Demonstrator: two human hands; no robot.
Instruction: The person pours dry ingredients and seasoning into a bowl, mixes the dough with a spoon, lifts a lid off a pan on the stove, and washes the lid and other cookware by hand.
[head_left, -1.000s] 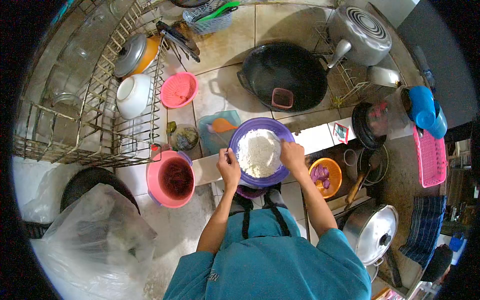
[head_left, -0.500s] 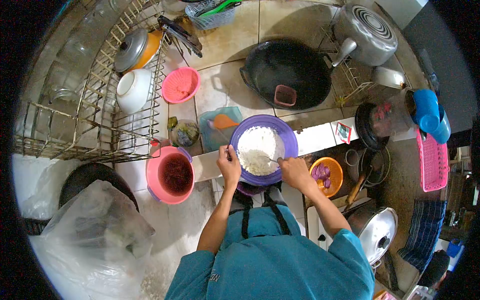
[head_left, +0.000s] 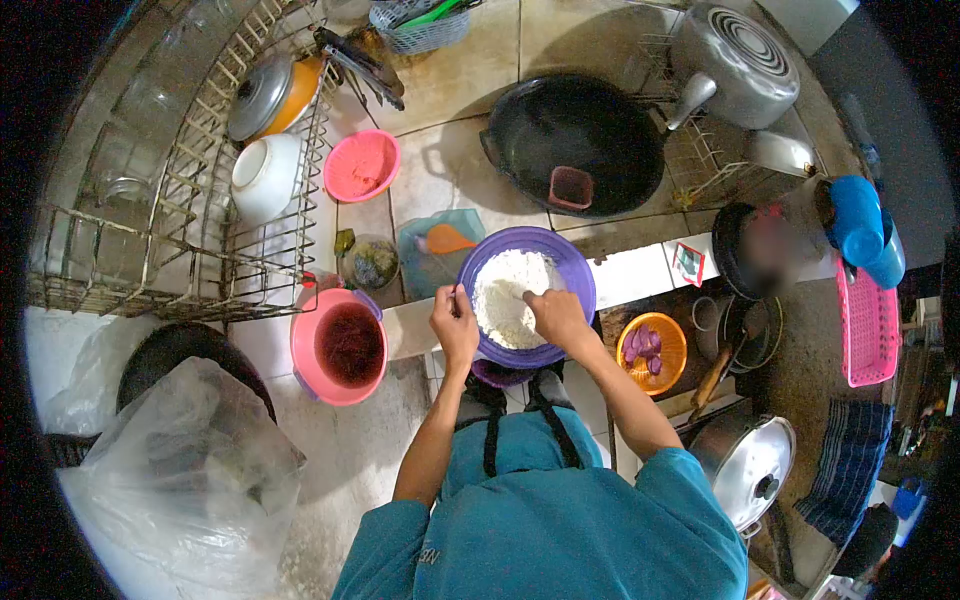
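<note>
A purple bowl with white powder in it sits at the counter edge, in front of my body. My left hand is closed on the bowl's left rim. Over the powder, inside the right part of the bowl, my right hand is closed round the handle of a spoon, whose lower part is hidden. Behind the bowl lies an orange spoon or scoop on a teal bag.
Left: a pink bucket of dark liquid, a pink basket, a wire rack. Behind: a black wok. Right: an orange basket with purple pieces, a lidded pot. A plastic bag fills the lower left.
My right hand has moved from the bowl's right rim inward over the powder, and the powder's surface has shifted. My left hand stays at the left rim.
</note>
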